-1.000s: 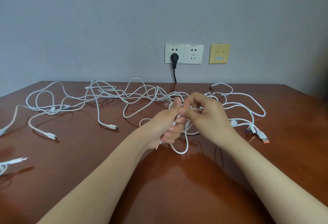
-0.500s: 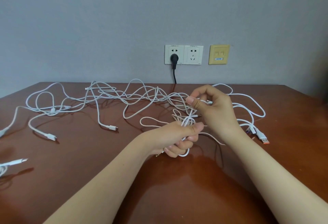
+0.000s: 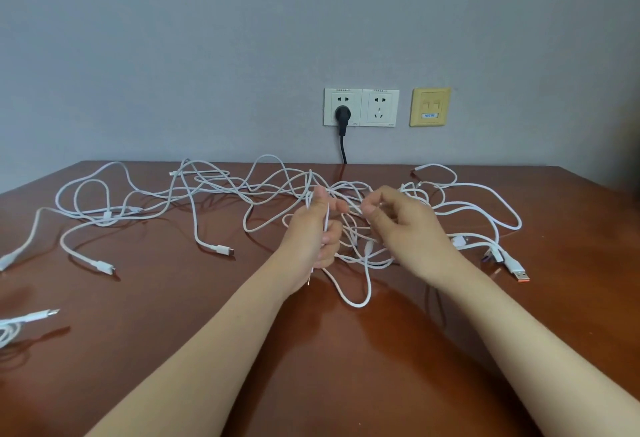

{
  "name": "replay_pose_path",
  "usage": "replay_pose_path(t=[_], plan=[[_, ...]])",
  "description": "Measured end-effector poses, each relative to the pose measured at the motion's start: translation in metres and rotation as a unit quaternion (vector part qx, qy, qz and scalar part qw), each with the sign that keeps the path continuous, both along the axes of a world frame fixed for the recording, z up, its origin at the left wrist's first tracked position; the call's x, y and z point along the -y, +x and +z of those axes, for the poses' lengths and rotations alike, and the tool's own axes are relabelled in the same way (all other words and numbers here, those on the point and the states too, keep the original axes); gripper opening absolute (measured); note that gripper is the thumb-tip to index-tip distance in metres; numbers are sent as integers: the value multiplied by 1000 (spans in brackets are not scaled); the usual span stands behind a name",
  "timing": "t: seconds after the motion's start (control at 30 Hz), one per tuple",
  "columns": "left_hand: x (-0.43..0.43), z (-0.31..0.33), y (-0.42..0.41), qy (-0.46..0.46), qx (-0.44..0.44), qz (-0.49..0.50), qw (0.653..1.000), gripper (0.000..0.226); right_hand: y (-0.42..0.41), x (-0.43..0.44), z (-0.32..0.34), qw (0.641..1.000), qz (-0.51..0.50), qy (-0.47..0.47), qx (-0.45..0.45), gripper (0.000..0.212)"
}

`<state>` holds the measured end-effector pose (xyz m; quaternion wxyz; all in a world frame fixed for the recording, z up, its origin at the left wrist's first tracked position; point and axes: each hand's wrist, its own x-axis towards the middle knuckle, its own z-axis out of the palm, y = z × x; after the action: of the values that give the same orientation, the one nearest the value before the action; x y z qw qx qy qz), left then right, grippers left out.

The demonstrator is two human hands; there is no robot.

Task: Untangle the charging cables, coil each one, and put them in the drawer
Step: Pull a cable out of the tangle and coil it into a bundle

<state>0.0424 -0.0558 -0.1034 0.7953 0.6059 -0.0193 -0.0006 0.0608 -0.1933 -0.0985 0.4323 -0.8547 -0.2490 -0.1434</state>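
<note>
Lifted since earlier, left hand grips tangled cables, right hand pinching them alongside.

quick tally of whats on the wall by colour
white sockets: 2
yellow plate: 1
black plug: 1
total: 4
</note>
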Motion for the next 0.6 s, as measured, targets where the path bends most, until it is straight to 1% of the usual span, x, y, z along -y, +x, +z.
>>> replay_pose_path(t=[0.07,0.13,0.27,0.47,0.53,0.6], plan=[[2,-1,0,13,3,25,1000,48,-5,-2,-3,992,-5,-110,59,9],[4,-1,1,27,19,45,998,49,-10,-6,-5,985,3,-153,77,10],[6,-1,4,60,43,115,991,48,-12,-9,-5,987,6,-146,72,10],[3,-8,12,159,56,210,963,50,-13,-9,-5,986,22,-145,83,12],[2,-7,11,147,44,225,962,49,-13,-10,-4,986,20,-140,84,11],[1,-6,10,109,22,233,966,49,-13,-10,-4,987,18,-136,79,11]])
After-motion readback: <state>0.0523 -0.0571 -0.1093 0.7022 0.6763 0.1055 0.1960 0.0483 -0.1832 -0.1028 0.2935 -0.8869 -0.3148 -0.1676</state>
